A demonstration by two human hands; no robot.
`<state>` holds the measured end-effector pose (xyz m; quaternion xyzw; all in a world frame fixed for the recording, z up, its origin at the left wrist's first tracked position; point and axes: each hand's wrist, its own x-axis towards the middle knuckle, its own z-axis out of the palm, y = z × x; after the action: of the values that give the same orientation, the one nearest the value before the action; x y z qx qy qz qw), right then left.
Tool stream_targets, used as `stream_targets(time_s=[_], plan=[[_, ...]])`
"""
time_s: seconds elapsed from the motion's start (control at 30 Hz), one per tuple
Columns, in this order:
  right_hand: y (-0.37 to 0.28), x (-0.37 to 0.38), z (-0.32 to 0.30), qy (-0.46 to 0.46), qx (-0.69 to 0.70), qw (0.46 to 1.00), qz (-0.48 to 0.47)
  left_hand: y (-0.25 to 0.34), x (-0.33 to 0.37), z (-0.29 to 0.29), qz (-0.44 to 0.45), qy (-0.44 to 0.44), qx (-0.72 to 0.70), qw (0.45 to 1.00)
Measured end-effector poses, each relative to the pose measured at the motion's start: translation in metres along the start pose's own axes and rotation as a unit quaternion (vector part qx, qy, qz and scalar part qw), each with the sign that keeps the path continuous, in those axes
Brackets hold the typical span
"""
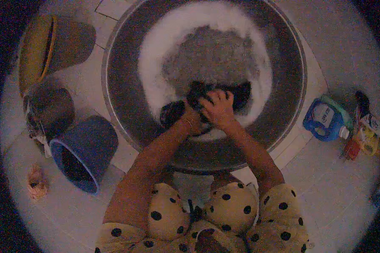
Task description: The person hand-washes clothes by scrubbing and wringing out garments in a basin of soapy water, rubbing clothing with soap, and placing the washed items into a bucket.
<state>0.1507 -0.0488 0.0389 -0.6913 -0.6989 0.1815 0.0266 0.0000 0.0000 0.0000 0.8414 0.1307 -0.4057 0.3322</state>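
Observation:
A large round metal basin holds water with a broad ring of white foam around greyish water. At its near side lies a wet black cloth, partly bunched, with another dark part to the left of my hands. My right hand presses on the cloth from above, its fingers curled over it. Close against it, my left hand grips the cloth from the left; its fingers are mostly hidden behind the right hand and the fabric.
On the left a blue bucket lies tipped beside a dark bucket and a yellow-rimmed tub. A crumpled pinkish item is on the tiles. On the right are a blue detergent jug and several smaller containers.

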Motion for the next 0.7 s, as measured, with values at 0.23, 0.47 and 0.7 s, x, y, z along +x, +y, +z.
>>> stream_targets(time_s=[0.23, 0.47, 0.7], plan=[[0.048, 0.120, 0.017, 0.051, -0.065, 0.994, -0.067, -0.050, -0.008, -0.068, -0.072, 0.103, 0.094, 0.988], [0.045, 0.205, -0.010, -0.054, 0.110, 0.973, 0.198, -0.101, -0.044, -0.044, -0.021, 0.419, 0.067, 0.905], [0.100, 0.084, 0.158, -0.050, 0.588, 0.763, 0.265, -0.203, -0.078, -0.129, -0.138, 0.409, 0.215, 0.876]])
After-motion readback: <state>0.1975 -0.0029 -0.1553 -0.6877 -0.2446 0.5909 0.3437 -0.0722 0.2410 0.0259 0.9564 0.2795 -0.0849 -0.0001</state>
